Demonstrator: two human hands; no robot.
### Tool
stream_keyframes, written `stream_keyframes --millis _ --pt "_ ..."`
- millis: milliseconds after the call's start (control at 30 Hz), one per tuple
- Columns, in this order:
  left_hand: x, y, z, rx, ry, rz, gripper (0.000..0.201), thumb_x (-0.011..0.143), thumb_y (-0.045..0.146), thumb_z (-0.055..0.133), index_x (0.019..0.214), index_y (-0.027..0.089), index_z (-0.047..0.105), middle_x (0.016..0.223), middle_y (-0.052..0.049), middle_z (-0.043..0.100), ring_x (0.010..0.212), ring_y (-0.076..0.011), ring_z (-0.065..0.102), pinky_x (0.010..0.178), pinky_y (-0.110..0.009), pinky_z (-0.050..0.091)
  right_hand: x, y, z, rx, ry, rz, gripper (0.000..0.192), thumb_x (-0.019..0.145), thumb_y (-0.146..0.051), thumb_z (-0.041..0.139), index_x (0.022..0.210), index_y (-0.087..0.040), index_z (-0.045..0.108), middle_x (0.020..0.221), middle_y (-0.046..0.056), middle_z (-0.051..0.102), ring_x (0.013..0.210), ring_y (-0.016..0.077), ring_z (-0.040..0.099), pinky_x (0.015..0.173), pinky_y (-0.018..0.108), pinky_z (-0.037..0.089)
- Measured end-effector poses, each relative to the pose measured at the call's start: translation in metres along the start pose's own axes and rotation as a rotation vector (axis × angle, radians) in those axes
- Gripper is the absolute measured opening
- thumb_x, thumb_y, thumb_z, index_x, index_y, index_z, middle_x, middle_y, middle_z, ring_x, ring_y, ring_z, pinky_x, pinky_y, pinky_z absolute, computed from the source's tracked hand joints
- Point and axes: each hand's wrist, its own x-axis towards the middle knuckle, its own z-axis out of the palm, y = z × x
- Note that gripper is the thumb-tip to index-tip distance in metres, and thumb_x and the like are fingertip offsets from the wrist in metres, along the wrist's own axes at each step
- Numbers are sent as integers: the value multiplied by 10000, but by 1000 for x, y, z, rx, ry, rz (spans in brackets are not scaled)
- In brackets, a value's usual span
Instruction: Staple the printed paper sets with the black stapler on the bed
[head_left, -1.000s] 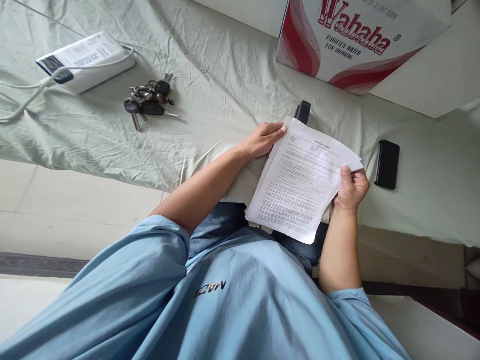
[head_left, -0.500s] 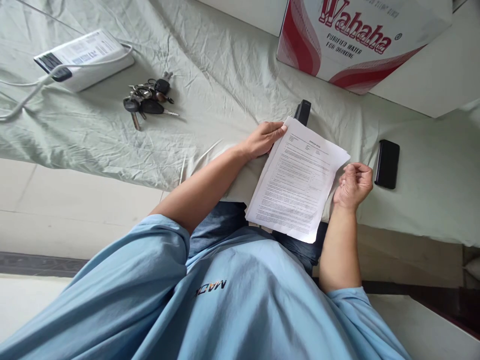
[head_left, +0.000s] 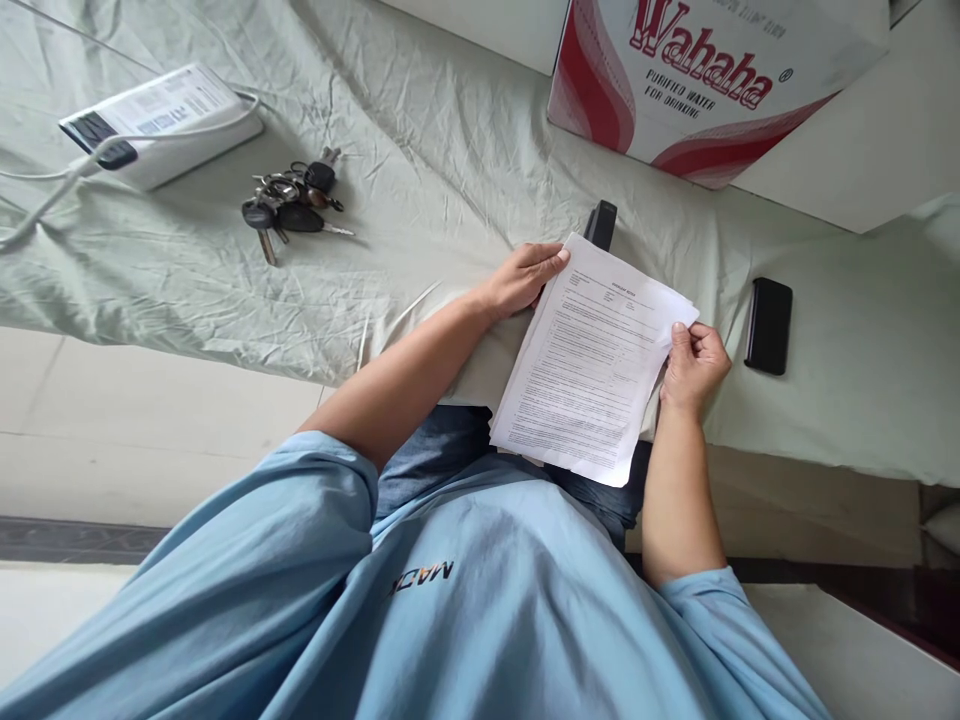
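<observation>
A stack of printed paper sheets (head_left: 581, 370) is held up in front of my lap, its edges slightly uneven. My left hand (head_left: 529, 278) is closed on the upper left edge, thumb on top and the other fingers hidden beneath. At the upper right edge, my right hand (head_left: 691, 362) pinches the sheets, its thumb lying on the top page. Just beyond the top of the papers sits a black object (head_left: 601, 225), partly covered by them; it looks like a stapler, but I cannot be sure. A black phone (head_left: 769, 326) lies flat to the right of my right hand.
On the green cloth-covered table (head_left: 450, 160) lie a bunch of keys (head_left: 296, 205) and a white box (head_left: 165, 125) with a white cable (head_left: 56, 210) across it. A red and white water carton (head_left: 690, 95) stands at the back right.
My right hand has moved left from beside the papers and closed its thumb and fingers on their right edge. My left hand keeps its hold. The view has shifted slightly.
</observation>
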Motion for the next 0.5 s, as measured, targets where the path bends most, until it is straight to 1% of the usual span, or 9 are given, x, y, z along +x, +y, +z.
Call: stream_keyframes --millis 100,167,267,333,500 --pt "0 -3 0 -4 8 -12 832 966 1055 619 946 233 746 658 -16 590 612 -188 628 589 -355 553 0 -1 0 58 4 33 495 967 -724 831 923 -251 691 784 -33 609 749 175 621 710 318 569" --pt "1 -2 1 -10 -3 -14 834 968 1051 622 984 231 771 664 -24 603 643 -209 654 620 -375 570 1 -2 0 102 28 47 512 941 -735 861 904 -258 677 742 -53 565 680 155 557 651 305 523" --pt "1 2 2 -15 -10 -4 834 950 1057 648 973 231 767 663 -19 600 642 -200 637 620 -370 561 2 -4 3 165 48 53 553 873 -760 910 881 -257 680 695 -77 524 597 124 439 578 293 415" --pt "1 5 4 -11 2 -2 835 942 1061 658 939 232 748 665 -19 599 668 -201 647 642 -366 573 3 -7 5 174 46 50 583 834 -788 923 871 -258 683 682 -82 527 581 115 406 568 293 369" --pt "1 8 6 -12 16 -15 829 983 1036 634 957 213 732 698 -30 610 781 -232 714 751 -382 613 7 -12 7 173 57 38 599 813 -803 920 871 -262 669 702 -77 536 608 121 447 621 304 431"
